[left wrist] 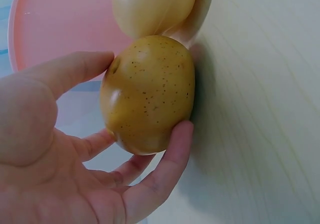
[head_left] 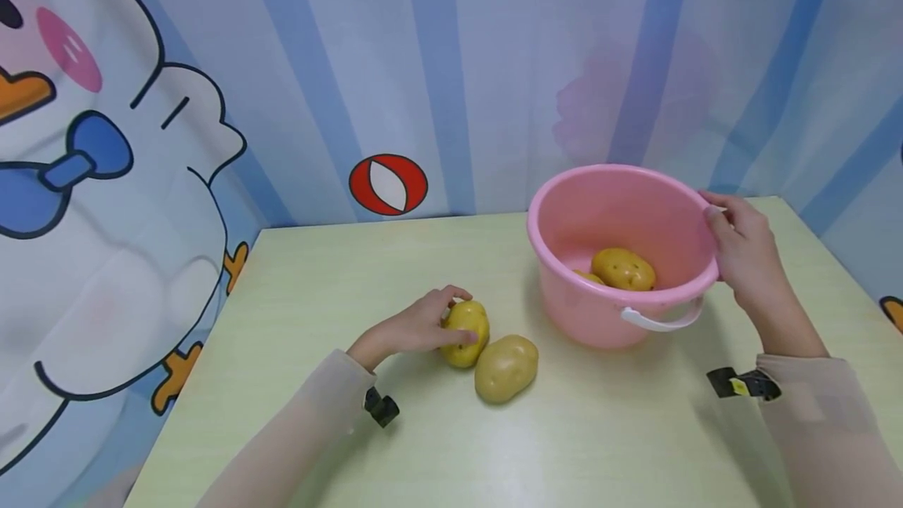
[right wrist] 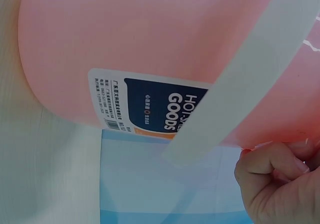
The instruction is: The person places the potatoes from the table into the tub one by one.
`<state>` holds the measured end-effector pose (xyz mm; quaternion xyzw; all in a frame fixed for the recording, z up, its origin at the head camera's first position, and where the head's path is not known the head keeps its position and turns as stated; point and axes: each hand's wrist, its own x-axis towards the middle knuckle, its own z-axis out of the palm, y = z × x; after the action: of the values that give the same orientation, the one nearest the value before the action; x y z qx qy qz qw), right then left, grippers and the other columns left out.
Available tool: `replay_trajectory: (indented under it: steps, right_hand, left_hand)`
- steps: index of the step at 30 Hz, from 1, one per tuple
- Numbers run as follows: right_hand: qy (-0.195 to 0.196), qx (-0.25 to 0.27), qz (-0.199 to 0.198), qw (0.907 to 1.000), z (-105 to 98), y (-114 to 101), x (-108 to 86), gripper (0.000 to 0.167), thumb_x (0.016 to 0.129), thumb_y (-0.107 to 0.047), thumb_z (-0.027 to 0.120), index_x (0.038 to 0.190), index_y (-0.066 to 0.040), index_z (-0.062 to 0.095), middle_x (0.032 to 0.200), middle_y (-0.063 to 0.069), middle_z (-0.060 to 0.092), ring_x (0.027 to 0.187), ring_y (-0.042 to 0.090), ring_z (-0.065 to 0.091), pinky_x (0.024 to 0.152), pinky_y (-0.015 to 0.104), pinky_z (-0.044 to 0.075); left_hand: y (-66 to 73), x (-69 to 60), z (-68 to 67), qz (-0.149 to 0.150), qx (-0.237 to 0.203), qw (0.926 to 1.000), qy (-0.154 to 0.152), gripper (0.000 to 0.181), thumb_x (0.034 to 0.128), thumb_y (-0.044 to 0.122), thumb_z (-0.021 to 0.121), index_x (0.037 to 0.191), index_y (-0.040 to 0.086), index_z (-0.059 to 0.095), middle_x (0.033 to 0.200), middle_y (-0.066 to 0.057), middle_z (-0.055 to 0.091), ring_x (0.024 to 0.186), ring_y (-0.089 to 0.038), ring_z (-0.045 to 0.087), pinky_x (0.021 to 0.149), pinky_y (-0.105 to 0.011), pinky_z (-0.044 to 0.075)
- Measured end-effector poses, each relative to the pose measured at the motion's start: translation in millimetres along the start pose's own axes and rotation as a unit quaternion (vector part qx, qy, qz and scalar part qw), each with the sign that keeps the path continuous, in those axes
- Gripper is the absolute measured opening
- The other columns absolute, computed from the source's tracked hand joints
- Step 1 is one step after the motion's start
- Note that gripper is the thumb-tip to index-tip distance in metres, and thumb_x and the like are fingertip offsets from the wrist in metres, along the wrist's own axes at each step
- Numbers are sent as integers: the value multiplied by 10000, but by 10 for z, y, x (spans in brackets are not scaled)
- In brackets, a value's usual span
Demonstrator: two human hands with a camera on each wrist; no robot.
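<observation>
My left hand [head_left: 422, 325] has its thumb and fingers curled round a yellow-brown, speckled potato [left wrist: 150, 91] on the table. Right beside it lies a second, paler potato [head_left: 506, 369], which no hand holds. A pink bucket [head_left: 589, 312] stands to the right of both. Inside it I see one whole potato [head_left: 624, 269] and part of another [head_left: 588, 277]. My right hand [head_left: 749, 245] grips the bucket's rim on the right side. In the right wrist view its fingers are bent at the rim, and a printed label [right wrist: 150, 106] shows on the bucket's wall.
The bucket's white handle [head_left: 661, 321] hangs down at the front. The pale wooden table [head_left: 339, 273] ends at the back against a blue striped backdrop [head_left: 487, 85] with cartoon prints. Each sleeve carries a small black wrist device [head_left: 381, 407].
</observation>
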<state>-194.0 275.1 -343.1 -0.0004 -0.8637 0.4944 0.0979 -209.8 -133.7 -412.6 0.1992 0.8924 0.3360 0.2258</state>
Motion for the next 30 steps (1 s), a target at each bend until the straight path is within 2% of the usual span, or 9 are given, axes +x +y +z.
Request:
replay_trajectory:
  steps: [10, 30]
  right_hand:
    - [-8, -11, 15, 10000, -2, 15, 7, 572, 1092, -327, 286, 1537, 32, 274, 1200, 252, 450, 749, 62, 584, 552, 245, 557]
    - [20, 15, 3, 10000, 2, -11, -6, 569, 1091, -321, 292, 1527, 44, 287, 1188, 247, 452, 753, 64, 581, 555, 242, 557]
  left_hand:
    - [-17, 9, 24, 25, 28, 10000, 42, 661, 905, 366, 725, 1425, 89, 426, 1233, -100, 496, 1077, -228, 500, 915, -382, 484]
    - [-63, 23, 59, 54, -193, 9995, 244, 628, 882, 341, 740, 1392, 104, 462, 1211, -89, 520, 1049, -227, 514, 874, -360, 501]
